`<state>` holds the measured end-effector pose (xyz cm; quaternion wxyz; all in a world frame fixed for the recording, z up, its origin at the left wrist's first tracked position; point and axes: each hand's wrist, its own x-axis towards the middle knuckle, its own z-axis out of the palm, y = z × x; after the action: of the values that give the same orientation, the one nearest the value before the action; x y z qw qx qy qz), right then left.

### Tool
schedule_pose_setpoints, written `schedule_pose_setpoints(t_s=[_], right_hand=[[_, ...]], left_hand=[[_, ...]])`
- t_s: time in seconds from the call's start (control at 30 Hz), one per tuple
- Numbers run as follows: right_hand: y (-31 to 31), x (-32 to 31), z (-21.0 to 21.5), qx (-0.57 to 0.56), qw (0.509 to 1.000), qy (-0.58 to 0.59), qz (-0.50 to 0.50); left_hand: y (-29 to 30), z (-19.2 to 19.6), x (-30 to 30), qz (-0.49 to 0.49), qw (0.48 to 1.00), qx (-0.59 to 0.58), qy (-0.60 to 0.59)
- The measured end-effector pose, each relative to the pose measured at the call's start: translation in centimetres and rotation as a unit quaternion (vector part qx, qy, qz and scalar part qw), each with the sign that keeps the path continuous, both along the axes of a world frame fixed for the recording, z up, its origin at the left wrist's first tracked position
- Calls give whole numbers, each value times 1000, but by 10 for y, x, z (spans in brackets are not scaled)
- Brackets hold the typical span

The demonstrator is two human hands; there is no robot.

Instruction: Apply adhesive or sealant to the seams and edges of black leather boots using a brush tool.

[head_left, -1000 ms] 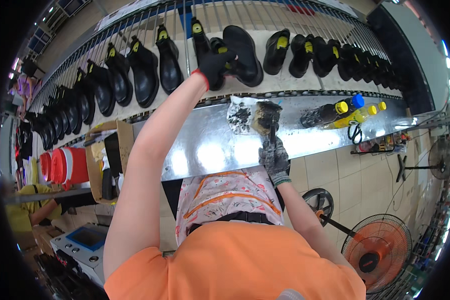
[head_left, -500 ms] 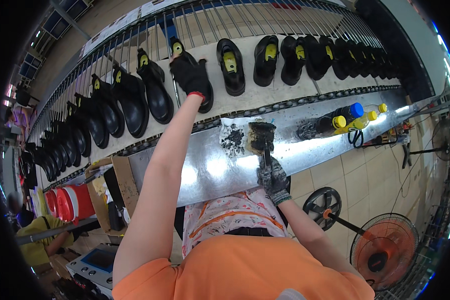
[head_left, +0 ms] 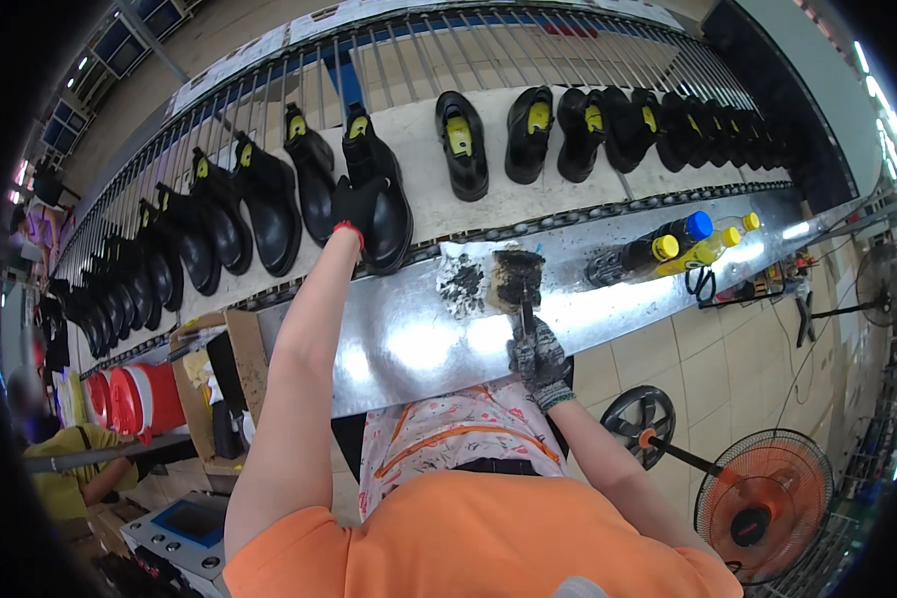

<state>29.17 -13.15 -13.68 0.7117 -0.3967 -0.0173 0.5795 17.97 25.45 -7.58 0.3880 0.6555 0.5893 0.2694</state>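
Observation:
My left hand (head_left: 357, 206), in a black glove with a red cuff, grips the side of a black shoe (head_left: 393, 221). The shoe's toe points toward me and reaches over the conveyor's near chain. My right hand (head_left: 542, 367), in a grey knit glove, is closed around the dark handle of what looks like a brush (head_left: 526, 317). Its far end rests at a black-smeared pad (head_left: 517, 276) on the metal ledge. Beside the pad lies a white cloth (head_left: 462, 279) with black stains.
Rows of black shoes (head_left: 273, 219) with yellow-green insoles line the conveyor (head_left: 421, 159) on both sides. Bottles with yellow and blue caps (head_left: 658, 249) stand on the metal ledge (head_left: 409, 349) at right. A cardboard box (head_left: 247, 354), red jugs (head_left: 145, 399) and a fan (head_left: 764, 503) are nearby.
My left hand has come nearer to me, and the shoe has moved the same way, its toe now over the chain. My right hand stays at the pad with little movement.

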Motion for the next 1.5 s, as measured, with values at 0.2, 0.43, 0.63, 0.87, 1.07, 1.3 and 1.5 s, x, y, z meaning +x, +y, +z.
schedule_pose_setpoints(t_s=[0.2,0.43,0.63,0.87,1.07,1.3,1.5], right_hand=[[-4,1,-12,60,997,26,-26],[-7,-4,-13,-147,641,-753,0],[-29,-34,23,-172,637,-751,1],[-15,-42,69,-151,915,-373,-2],[-12,-47,88,-143,947,-286,-20],[1,-47,103,-96,938,-329,-45],[2,-25,154,-131,972,-191,24]], left_hand=[[-95,23,-99,-57,983,-82,-153],[-216,20,-149,-11,994,13,-106],[-185,33,-158,-7,863,-113,-492],[-66,20,-121,-285,879,-280,-260],[-78,32,-118,-334,856,-165,-358],[-109,91,-121,-488,723,83,-482],[-130,118,-114,-512,711,108,-470]])
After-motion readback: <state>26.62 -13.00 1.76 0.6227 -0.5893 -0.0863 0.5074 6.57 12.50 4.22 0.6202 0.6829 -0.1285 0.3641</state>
